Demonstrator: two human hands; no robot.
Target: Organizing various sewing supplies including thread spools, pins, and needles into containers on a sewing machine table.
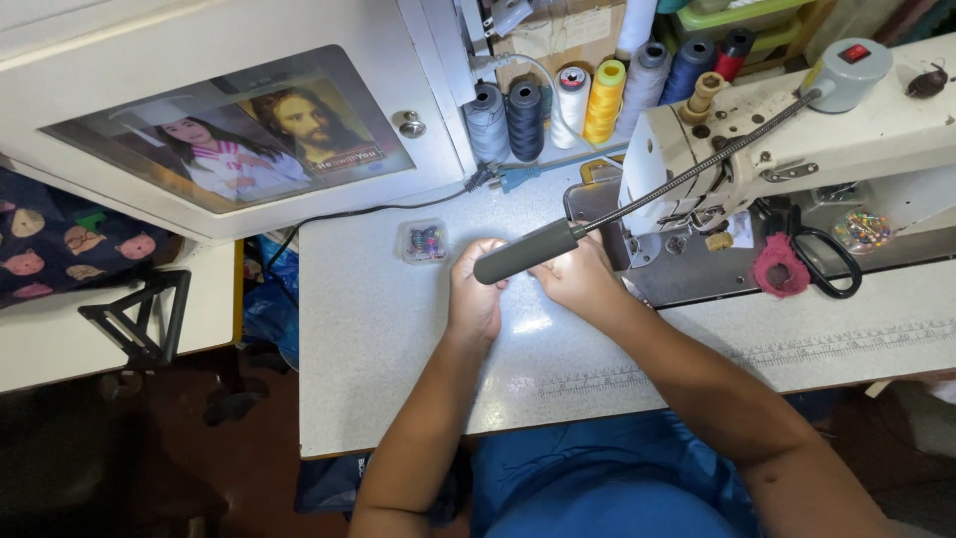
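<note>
Hands first, going left to right: your left hand (pixel 475 299) rests on the white table (pixel 398 359) with fingers curled, right under the tip of the grey gooseneck lamp (pixel 526 251), with a small clear box of bobbins (pixel 424 242) just to its far left. Whether it pinches anything I cannot tell, since the lamp head hides the fingertips. Your right hand (pixel 581 276) sits touching or almost touching the left, fingers bent inward toward it, near the sewing machine (pixel 797 149). Whatever small thing you work on sits between the two hands, hidden. Judging from this, nudge the lamp head aside so light falls on the fingertips, and keep both wrists planted for steadiness. Thread cones (pixel 558 105) stand far behind, scissors (pixel 822 254) lie at right.
</note>
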